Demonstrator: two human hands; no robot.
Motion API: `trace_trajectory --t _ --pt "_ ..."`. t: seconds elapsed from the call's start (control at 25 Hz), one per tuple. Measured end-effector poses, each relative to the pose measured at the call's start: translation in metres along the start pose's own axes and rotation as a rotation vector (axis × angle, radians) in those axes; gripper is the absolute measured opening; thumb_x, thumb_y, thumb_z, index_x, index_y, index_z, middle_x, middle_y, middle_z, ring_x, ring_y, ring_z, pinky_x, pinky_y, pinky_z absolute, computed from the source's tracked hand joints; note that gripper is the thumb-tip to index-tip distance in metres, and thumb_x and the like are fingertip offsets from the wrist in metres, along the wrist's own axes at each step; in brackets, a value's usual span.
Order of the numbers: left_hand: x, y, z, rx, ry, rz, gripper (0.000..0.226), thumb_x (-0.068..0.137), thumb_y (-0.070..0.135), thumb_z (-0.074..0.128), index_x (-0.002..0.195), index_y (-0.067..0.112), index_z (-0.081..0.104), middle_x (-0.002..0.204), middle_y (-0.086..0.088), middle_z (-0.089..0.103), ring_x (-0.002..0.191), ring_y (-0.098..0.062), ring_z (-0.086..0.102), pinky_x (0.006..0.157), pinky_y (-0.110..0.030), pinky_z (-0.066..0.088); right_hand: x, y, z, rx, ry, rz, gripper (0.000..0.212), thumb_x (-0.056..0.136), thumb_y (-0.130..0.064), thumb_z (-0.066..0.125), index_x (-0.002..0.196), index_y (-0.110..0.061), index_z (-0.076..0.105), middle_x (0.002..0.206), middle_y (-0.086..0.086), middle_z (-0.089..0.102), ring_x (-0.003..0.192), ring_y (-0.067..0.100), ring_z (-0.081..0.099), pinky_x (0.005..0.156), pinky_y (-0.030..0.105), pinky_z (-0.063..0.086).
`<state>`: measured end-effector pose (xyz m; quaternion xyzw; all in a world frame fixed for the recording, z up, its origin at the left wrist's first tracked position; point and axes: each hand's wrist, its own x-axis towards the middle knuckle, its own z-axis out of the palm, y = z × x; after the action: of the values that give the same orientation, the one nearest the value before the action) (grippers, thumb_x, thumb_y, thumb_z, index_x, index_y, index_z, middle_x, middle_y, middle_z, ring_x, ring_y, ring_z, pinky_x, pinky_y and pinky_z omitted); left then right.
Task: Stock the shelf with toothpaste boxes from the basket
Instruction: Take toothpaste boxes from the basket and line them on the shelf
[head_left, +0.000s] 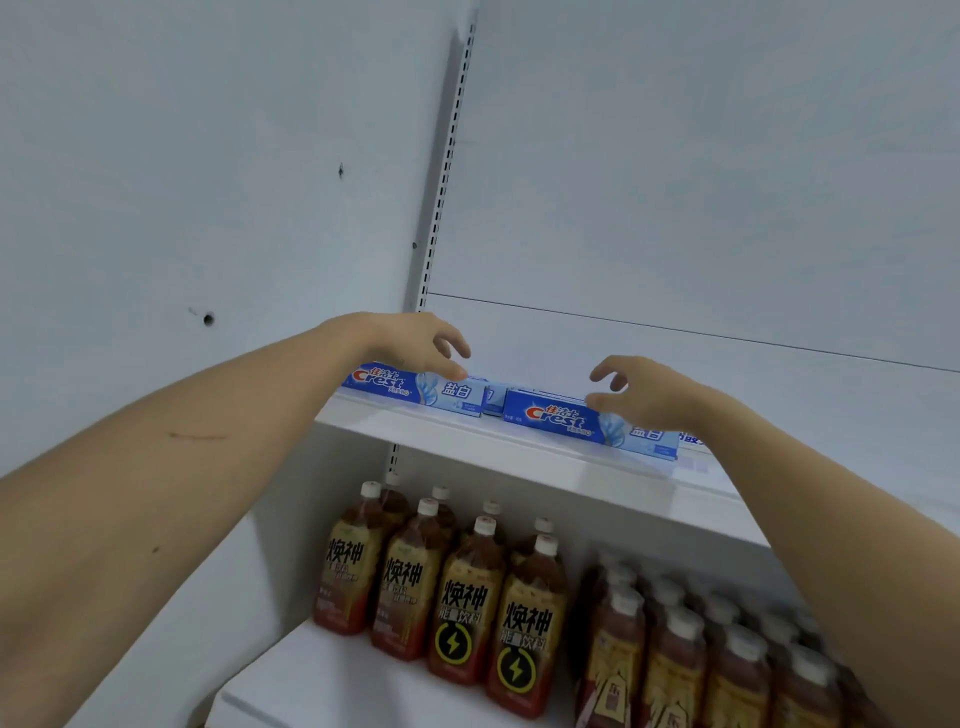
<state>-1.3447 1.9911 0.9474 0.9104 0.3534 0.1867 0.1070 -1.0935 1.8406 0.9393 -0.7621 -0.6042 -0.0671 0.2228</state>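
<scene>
Both hands hover loosely spread, holding nothing: left hand (415, 343) over left box (415, 387), right hand (644, 392) over right box (587, 423). Best nudge each box flush with the shelf (467, 436) front edge.

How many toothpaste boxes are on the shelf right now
3 blue Crest toothpaste boxes on the white upper shelf: one at left, one at right, one partly hidden behind, between them. More may be hidden.

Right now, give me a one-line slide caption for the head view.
Left hand and right hand hover over two toothpaste boxes on the upper shelf, bottled drinks below.
</scene>
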Motion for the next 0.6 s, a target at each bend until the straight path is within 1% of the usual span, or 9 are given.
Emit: trace_trajectory --t 0.08,0.16,0.2,0.28,0.36,0.44,0.52,0.6 --pt "-0.026 0.021 0.01 -0.06 0.064 -0.027 0.05 0.093 0.045 0.061 0.138 0.03 0.048 0.142 -0.004 0.05 0.126 -0.022 0.051 0.101 -0.034 0.041 -0.025 0.001 -0.004 0.14 0.034 -0.04 0.04 0.097 -0.034 0.057 0.134 -0.02 0.051 0.131 0.006 0.052 0.109 0.023 0.053 0.083 0.032 0.049" --pt "-0.055 0.045 0.025 -0.159 0.16 -0.046 0.051 0.095 0.046 0.056 0.142 0.027 0.045 0.142 -0.005 0.049 0.124 -0.021 0.05 0.096 -0.03 0.039 -0.058 0.004 -0.006 0.367 0.037 -0.072 0.038 0.098 -0.032 0.054 0.134 -0.02 0.052 0.129 0.004 0.054 0.11 0.02 0.052 0.082 0.029 0.047" --pt "-0.069 0.056 0.034 -0.248 0.214 -0.056 0.051 0.097 0.046 0.053 0.143 0.026 0.044 0.143 -0.005 0.048 0.125 -0.02 0.05 0.096 -0.03 0.038 -0.074 0.006 -0.006 0.481 0.03 -0.082 0.037 0.099 -0.033 0.053 0.134 -0.02 0.053 0.128 0.002 0.054 0.11 0.018 0.052 0.083 0.028 0.046" --pt "-0.097 0.076 0.051 -0.426 0.297 -0.086 0.051 0.1 0.047 0.045 0.146 0.026 0.042 0.148 -0.001 0.044 0.132 -0.018 0.044 0.104 -0.031 0.034 -0.103 0.01 -0.005 0.637 0.026 -0.099 0.037 0.1 -0.037 0.05 0.134 -0.021 0.052 0.131 -0.001 0.055 0.116 0.017 0.05 0.097 0.034 0.045" --pt "-0.123 0.095 0.065 -0.53 0.36 -0.118 0.053 0.102 0.05 0.036 0.148 0.026 0.039 0.15 0.003 0.042 0.14 -0.016 0.036 0.111 -0.034 0.026 -0.127 0.014 -0.002 0.758 0.027 -0.093 0.039 0.101 -0.039 0.045 0.136 -0.021 0.051 0.134 -0.004 0.053 0.125 0.017 0.048 0.108 0.042 0.04" --pt "-0.143 0.112 0.078 -0.654 0.417 -0.163 0.056 0.101 0.055 0.027 0.149 0.028 0.037 0.15 0.002 0.044 0.142 -0.018 0.033 0.112 -0.038 0.022 -0.147 0.013 0.002 0.942 0.019 -0.05 0.04 0.101 -0.037 0.042 0.137 -0.022 0.052 0.137 -0.003 0.052 0.128 0.017 0.048 0.11 0.042 0.039" --pt "-0.161 0.127 0.098 -0.781 0.453 -0.189 0.058 0.101 0.058 0.019 0.148 0.03 0.039 0.152 0.0 0.042 0.143 -0.02 0.029 0.115 -0.046 0.018 -0.17 0.007 0.008 1.114 -0.001 0.0 0.041 0.101 -0.035 0.04 0.136 -0.021 0.053 0.137 -0.001 0.053 0.127 0.018 0.049 0.11 0.043 0.039" --pt "-0.178 0.137 0.128 -0.856 0.45 -0.204 0.06 0.1 0.06 0.015 0.147 0.032 0.04 0.152 0.001 0.042 0.145 -0.022 0.027 0.117 -0.051 0.014 -0.195 0.001 0.02 1.208 -0.006 0.023 0.042 0.101 -0.037 0.037 0.137 -0.02 0.053 0.137 0.0 0.053 0.127 0.02 0.048 0.11 0.044 0.037"
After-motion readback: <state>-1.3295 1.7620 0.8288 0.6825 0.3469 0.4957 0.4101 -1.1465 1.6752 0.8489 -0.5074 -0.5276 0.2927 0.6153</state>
